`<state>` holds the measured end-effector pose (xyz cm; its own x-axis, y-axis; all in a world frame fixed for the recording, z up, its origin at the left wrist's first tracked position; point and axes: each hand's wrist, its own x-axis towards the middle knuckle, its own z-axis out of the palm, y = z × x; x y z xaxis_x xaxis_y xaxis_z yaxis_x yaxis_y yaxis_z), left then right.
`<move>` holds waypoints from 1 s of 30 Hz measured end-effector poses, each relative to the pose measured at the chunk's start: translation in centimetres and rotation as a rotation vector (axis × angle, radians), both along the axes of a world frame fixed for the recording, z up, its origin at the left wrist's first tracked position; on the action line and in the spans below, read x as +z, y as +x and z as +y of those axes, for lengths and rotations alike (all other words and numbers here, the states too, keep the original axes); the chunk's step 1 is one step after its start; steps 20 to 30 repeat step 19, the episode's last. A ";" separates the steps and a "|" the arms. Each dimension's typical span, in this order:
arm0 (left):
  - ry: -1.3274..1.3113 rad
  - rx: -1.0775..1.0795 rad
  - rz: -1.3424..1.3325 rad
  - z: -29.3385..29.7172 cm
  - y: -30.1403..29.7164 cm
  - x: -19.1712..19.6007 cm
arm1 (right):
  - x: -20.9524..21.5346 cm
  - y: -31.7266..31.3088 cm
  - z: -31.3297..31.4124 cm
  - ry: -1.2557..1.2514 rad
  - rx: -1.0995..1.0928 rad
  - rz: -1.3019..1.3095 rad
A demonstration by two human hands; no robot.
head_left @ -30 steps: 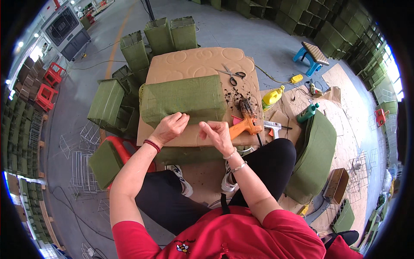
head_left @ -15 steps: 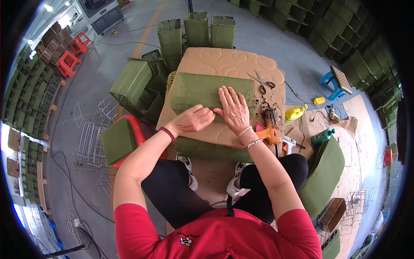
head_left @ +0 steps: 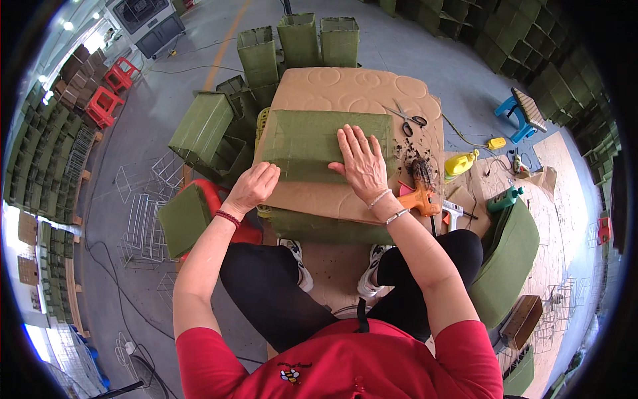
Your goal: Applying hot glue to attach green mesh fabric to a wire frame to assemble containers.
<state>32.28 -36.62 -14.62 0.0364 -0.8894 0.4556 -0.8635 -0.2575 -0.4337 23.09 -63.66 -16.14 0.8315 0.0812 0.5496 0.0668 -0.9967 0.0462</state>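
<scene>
A green fabric-covered piece, flat and rectangular from above, lies on the cardboard-topped work surface in front of me. My right hand rests flat on its right part, fingers stretched and slightly spread. At its near left corner is my left hand, fingers pressed together in a pinch. Whatever lies between those fingertips, if anything, is too small to make out. To the right of the piece are black-handled scissors and an orange glue gun, its nozzle end near dark, crusty residue.
Green fabric boxes stand beyond and left of the cardboard. A red stool is at my left knee. Yellow and green bottles stand at right. Wire frames lie on the left floor.
My left hand has moved left, away from my right hand, along the near edge of the green piece to its corner. The right hand stays flat on top.
</scene>
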 end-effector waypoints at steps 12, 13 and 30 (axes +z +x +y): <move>0.008 0.069 0.098 -0.4 0.3 0.0 | 0.2 -0.2 -0.2 0.016 0.052 -0.004; 0.045 0.085 0.117 -0.6 0.2 0.3 | 0.1 -0.2 -0.4 0.016 0.037 -0.009; -0.130 -0.011 0.130 -3.6 -0.7 3.2 | 0.3 -0.4 -0.5 0.052 0.098 0.005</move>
